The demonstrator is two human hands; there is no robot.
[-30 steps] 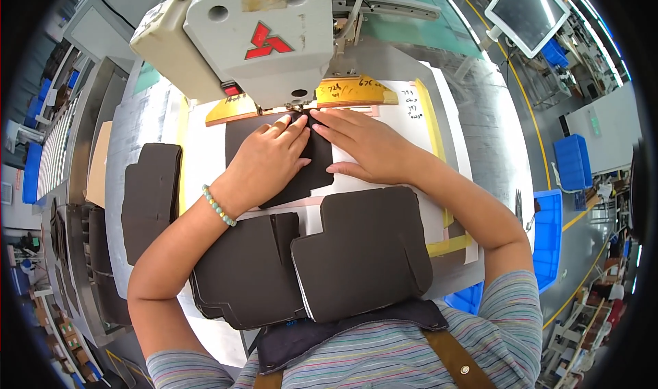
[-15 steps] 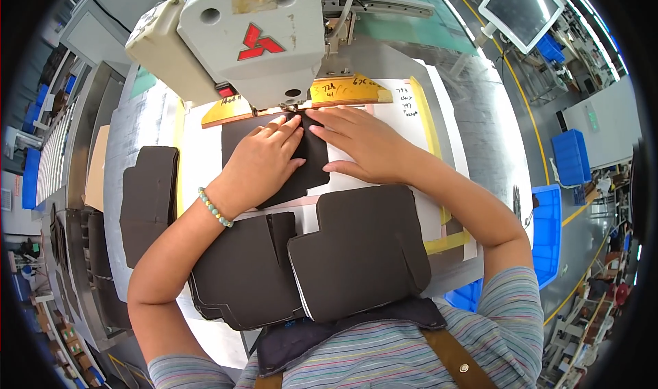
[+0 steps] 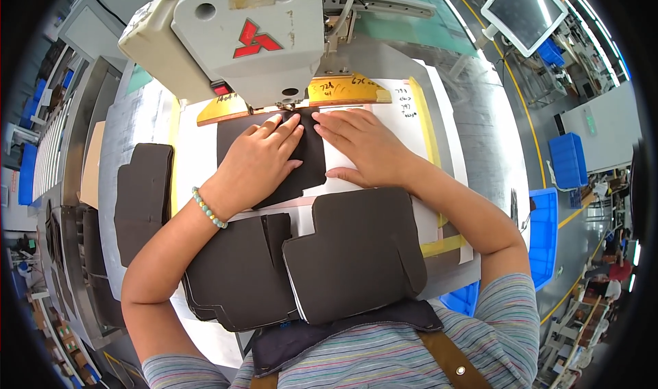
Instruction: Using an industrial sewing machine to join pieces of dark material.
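Note:
A flat black panel lies on the white sheet beneath the head of a sewing machine. My left hand rests flat on this panel, fingers stretched toward the needle area. At the panel's right edge, my right hand lies with fingers extended; its fingertips reach the edge while the palm is over the white sheet. Just beyond my fingertips runs a yellow clamp bar with handwriting on it. Closer to my body are two stacks of dark panels, the left stack and the right stack, side by side.
Another dark stack sits at the table's left. Yellow tape borders the white sheet. A blue bin stands beyond the right table edge, and a monitor at the far right. The machine head overhangs the work closely.
My right hand has slid slightly to the right, off most of the panel to its edge. My left hand stays on the panel. The whole view has shifted a little.

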